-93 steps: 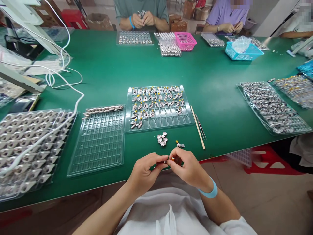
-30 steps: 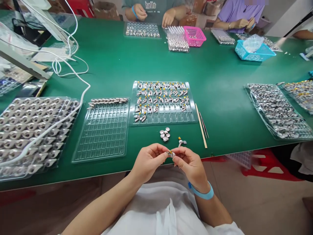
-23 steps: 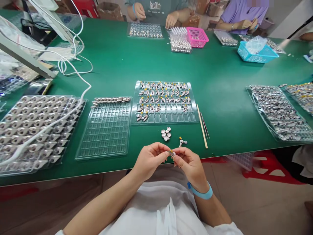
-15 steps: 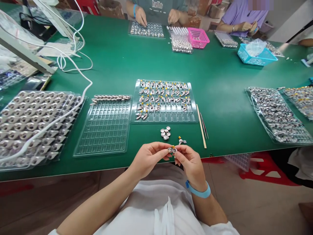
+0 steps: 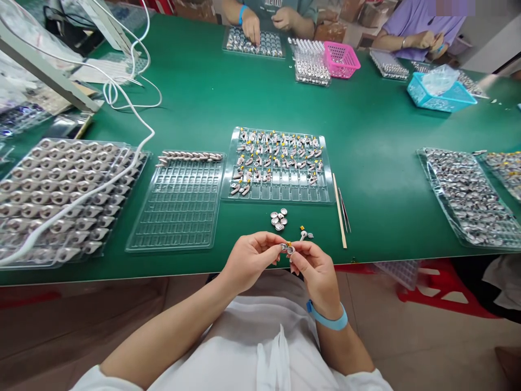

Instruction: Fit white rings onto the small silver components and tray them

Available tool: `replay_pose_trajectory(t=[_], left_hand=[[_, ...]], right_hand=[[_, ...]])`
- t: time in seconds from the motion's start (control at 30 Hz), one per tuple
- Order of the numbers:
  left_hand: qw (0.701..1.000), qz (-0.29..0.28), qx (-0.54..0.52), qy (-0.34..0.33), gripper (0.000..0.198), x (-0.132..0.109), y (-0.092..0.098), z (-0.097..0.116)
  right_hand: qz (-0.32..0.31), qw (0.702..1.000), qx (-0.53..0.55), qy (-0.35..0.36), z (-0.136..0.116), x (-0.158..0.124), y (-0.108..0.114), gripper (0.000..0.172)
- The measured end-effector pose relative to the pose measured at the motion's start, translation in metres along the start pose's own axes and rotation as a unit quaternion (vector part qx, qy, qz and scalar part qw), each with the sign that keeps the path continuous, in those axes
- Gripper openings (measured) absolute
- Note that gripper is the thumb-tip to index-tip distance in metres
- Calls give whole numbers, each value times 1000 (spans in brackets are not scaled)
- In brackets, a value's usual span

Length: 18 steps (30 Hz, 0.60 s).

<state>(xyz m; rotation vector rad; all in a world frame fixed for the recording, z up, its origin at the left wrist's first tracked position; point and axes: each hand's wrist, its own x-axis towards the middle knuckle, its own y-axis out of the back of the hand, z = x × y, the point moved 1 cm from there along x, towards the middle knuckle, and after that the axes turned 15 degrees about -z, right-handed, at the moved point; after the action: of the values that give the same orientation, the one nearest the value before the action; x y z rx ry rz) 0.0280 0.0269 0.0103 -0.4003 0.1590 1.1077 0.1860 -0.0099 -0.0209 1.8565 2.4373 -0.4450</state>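
Note:
Above the table's front edge, my left hand point(image 5: 249, 262) pinches a small round silver-rimmed cap point(image 5: 284, 247) between thumb and fingers. Close against it, my right hand point(image 5: 318, 267) holds a small round earbud-like housing point(image 5: 290, 250) with a yellow tab. The two parts appear to touch; whether they are joined I cannot tell. Just beyond my fingers lies a stemmed earbud-like part point(image 5: 303, 234) with a yellow tab and a round piece beside it. A small pile of round caps point(image 5: 279, 219) rests on the table before my left hand.
Ahead, a clear tray point(image 5: 280, 193) holds rows of yellow-tabbed parts. Left of it are a clear tray point(image 5: 175, 217) with one row of parts and stacked full trays point(image 5: 61, 201). A wooden stick point(image 5: 339, 212) and tweezers point(image 5: 344, 210) lie right. Co-workers sit opposite.
The view has shifted slightly, so the table's contents sit a little differently in frame. Both hands keep their pinch on the small parts, with barely any movement.

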Motion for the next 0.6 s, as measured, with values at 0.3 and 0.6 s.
replay_pose_trajectory(t=[0.3,0.6], left_hand=[[1000,0,-6,0,11,-1,-1,0],[1000,-6,-10,-10,11,-3,0,1]], right_hand=[[-13,999,33,9,5,0,0,19],[-21,996,82,14,9,0,-1,17]])
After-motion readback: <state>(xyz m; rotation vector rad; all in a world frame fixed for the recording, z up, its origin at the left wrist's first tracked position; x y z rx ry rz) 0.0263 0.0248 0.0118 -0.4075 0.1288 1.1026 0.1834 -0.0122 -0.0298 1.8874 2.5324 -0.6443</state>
